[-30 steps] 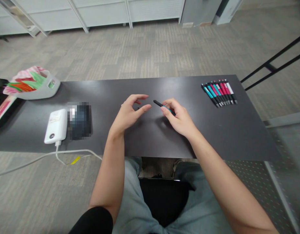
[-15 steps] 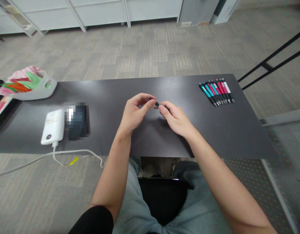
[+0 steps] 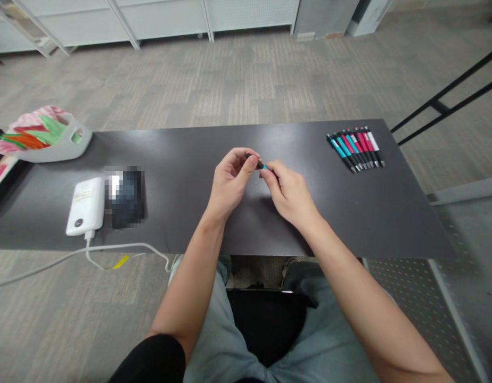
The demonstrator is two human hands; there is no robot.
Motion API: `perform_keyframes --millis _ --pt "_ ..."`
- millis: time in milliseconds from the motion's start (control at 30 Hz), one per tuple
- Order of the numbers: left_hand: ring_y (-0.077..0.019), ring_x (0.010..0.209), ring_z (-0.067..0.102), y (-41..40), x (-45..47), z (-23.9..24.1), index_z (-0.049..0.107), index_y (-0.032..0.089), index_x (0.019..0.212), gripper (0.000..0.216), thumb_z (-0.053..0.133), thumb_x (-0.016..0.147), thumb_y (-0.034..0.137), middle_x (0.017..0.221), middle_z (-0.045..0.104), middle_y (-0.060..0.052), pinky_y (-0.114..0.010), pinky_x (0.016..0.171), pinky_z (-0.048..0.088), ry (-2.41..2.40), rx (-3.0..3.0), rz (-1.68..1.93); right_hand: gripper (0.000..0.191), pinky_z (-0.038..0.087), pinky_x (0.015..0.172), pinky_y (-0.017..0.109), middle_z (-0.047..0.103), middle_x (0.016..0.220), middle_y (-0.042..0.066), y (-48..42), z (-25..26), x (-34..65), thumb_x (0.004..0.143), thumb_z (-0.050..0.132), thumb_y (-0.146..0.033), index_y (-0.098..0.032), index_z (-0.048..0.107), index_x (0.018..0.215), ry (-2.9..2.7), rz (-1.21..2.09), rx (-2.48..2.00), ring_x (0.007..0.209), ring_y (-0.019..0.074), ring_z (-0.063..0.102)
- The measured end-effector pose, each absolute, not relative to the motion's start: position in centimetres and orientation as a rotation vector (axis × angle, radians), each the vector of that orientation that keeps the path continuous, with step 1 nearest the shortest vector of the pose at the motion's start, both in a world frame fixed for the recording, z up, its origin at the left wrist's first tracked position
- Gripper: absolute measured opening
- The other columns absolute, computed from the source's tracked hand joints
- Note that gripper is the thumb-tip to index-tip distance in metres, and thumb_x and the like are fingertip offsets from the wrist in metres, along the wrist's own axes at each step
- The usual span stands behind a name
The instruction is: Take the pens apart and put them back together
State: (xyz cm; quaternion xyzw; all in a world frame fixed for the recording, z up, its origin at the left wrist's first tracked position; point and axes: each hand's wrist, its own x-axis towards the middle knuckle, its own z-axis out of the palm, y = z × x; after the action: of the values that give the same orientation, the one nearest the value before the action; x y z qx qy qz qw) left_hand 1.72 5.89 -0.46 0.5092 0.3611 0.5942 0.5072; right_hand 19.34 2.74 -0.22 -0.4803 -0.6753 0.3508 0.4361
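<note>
Above the middle of the table, both hands pinch one black and teal pen (image 3: 261, 165). My left hand (image 3: 233, 178) grips its black part between thumb and fingers. My right hand (image 3: 288, 189) closes around the teal part, and its fingers hide the rest of the pen. To the right, several pens (image 3: 355, 150) with teal, pink-red and white barrels and black grips lie side by side in a row on the dark table (image 3: 182, 213).
A white power bank (image 3: 85, 207) with a white cable (image 3: 126, 246) lies at the left, beside a blurred-out dark object (image 3: 128, 197). Farther left stands a light basket (image 3: 58, 154) of colourful packets. Black rails (image 3: 441, 106) rise past the table's right end.
Both hands have shifted slightly, the left a little to the right. A teal section of the pen now shows between them, where mostly black showed before.
</note>
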Motion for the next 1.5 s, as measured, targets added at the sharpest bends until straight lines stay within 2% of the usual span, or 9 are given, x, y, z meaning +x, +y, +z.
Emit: perform_keyframes --millis 233,367,467,600,833,967,1100,1300,1500 --pt "-0.0257 0.099 0.088 5.1 1.3 -0.2 0.093 0.027 0.120 0.047 0.104 0.102 0.068 0.114 0.095 -0.010 -0.038 0.094 0.074 0.776 0.985 1.245 0.064 0.027 0.051 0.034 0.029 0.070 -0.009 2.2 1.1 18.8 0.107 0.074 -0.096 -0.033 0.070 0.097 -1.272 1.740 -0.936 0.057 0.0174 0.024" --pt "-0.0286 0.114 0.093 4.5 3.9 -1.0 0.087 0.029 0.105 0.056 0.103 0.096 0.081 0.100 0.090 -0.003 -0.038 0.102 0.074 0.759 0.962 1.521 0.063 0.050 0.057 0.037 0.049 0.075 -0.004 2.5 0.4 18.2 0.112 0.070 -0.093 -0.031 0.080 0.114 -1.358 1.516 -0.979 0.061 0.0204 0.048" --pt "-0.0309 0.122 0.094 4.7 5.2 -1.6 0.086 0.030 0.104 0.059 0.104 0.093 0.084 0.101 0.089 -0.002 -0.038 0.103 0.073 0.768 0.931 1.622 0.059 0.072 0.093 0.048 0.078 0.102 0.007 2.6 -0.1 18.0 0.117 0.067 -0.085 -0.032 0.084 0.138 -1.508 1.156 -1.043 0.101 0.0316 0.080" --pt "-0.0289 0.116 0.095 5.4 4.8 -1.9 0.089 0.029 0.106 0.056 0.110 0.090 0.079 0.107 0.093 -0.004 -0.036 0.097 0.073 0.758 0.966 1.634 0.051 0.066 0.124 0.054 0.087 0.127 0.013 2.6 -0.5 18.2 0.123 0.062 -0.077 -0.032 0.085 0.131 -1.607 0.840 -1.088 0.134 0.0371 0.081" --pt "-0.0271 0.110 0.094 5.5 3.8 -1.4 0.089 0.027 0.102 0.059 0.113 0.084 0.078 0.105 0.094 -0.005 -0.038 0.100 0.075 0.793 0.978 1.593 0.049 0.069 0.103 0.046 0.084 0.115 0.008 2.9 -1.0 18.5 0.116 0.078 -0.077 -0.030 0.078 0.130 -1.539 0.874 -1.082 0.106 0.0300 0.080" --pt "-0.0207 0.096 0.089 5.6 3.8 -1.4 0.089 0.026 0.098 0.057 0.114 0.085 0.075 0.103 0.093 -0.005 -0.033 0.089 0.072 0.797 1.010 1.584 0.054 0.066 0.098 0.045 0.078 0.098 0.005 3.0 -0.7 18.7 0.121 0.065 -0.082 -0.031 0.072 0.106 -1.557 0.974 -1.129 0.097 0.0286 0.077" --pt "-0.0148 0.088 0.081 5.9 3.6 -1.5 0.090 0.026 0.094 0.058 0.116 0.082 0.075 0.097 0.088 -0.002 -0.027 0.083 0.067 0.808 1.030 1.608 0.051 0.063 0.088 0.044 0.075 0.098 0.003 3.0 -0.7 18.7 0.110 0.083 -0.080 -0.032 0.070 0.118 -1.501 0.975 -1.113 0.089 0.0273 0.072" --pt "-0.0151 0.081 0.076 6.1 3.0 -1.2 0.088 0.026 0.092 0.063 0.115 0.078 0.081 0.092 0.084 -0.002 -0.029 0.079 0.066 0.885 1.057 1.566 0.053 0.061 0.091 0.044 0.071 0.093 0.004 2.9 -0.6 18.6 0.119 0.066 -0.083 -0.032 0.069 0.107 -1.536 1.031 -1.120 0.091 0.0278 0.071" --pt "-0.0150 0.085 0.077 6.2 3.0 -1.5 0.088 0.025 0.091 0.055 0.116 0.084 0.071 0.093 0.084 -0.002 -0.028 0.083 0.065 0.889 1.050 1.588 0.049 0.058 0.087 0.044 0.068 0.090 0.001 3.1 -0.7 18.6 0.112 0.079 -0.080 -0.033 0.067 0.113 -1.515 1.010 -1.129 0.084 0.0264 0.066"
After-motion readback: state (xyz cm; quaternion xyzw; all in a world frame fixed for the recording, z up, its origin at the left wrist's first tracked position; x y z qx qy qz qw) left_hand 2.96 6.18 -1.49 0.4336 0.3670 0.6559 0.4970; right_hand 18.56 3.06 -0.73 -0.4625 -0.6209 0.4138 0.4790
